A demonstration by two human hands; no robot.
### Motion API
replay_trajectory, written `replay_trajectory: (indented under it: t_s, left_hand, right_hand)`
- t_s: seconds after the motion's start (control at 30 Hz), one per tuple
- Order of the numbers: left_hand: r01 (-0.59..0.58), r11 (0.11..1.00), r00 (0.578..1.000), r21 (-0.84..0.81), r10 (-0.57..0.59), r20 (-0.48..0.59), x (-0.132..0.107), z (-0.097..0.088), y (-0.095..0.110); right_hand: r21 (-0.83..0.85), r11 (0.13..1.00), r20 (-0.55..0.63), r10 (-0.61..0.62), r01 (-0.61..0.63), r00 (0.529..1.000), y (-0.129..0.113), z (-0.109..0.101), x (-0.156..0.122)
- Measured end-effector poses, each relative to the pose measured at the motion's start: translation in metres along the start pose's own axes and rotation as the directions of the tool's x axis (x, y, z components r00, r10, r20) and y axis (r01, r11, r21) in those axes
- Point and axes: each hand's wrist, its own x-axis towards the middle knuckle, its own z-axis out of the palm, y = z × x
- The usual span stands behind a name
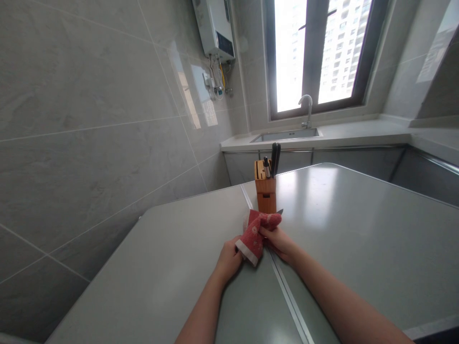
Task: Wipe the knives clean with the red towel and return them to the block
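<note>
A red towel [255, 234] with a pale border and light pattern is bunched between my hands, above the table. My right hand [278, 241] pinches it from the right side, thumb on top. At the towel's lower left, my left hand [229, 258] is closed, in line with a knife [280, 211] whose pointed blade tip sticks out past the towel's far right end. The knife's handle and most of its blade are hidden by the towel and my fingers. Just beyond stands a wooden knife block [266, 196] with black-handled tools [275, 160] in its slots.
The pale glossy table [172, 267] has a metal seam strip [287, 291] running lengthwise under my hands. Past its far edge are a counter [358, 129] with a sink [287, 135] and faucet [306, 112]. A tiled wall [89, 167] rises on the left.
</note>
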Motion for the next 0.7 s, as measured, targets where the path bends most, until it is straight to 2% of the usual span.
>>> replay_trajectory:
  t_s: [0.1, 0.7]
  left_hand:
    - [-0.059, 0.998, 0.998, 0.016, 0.059, 0.007, 0.0001, -0.0001, 0.0009]
    - [-0.047, 0.998, 0.999, 0.042, 0.047, -0.012, -0.0008, -0.0009, 0.0031]
  right_hand:
    - [0.001, 1.000, -0.015, 0.009, -0.009, 1.000, -0.0007, 0.0009, 0.0001]
    - [-0.020, 0.999, -0.021, 0.027, -0.027, 0.999, -0.0021, 0.0008, -0.0002]
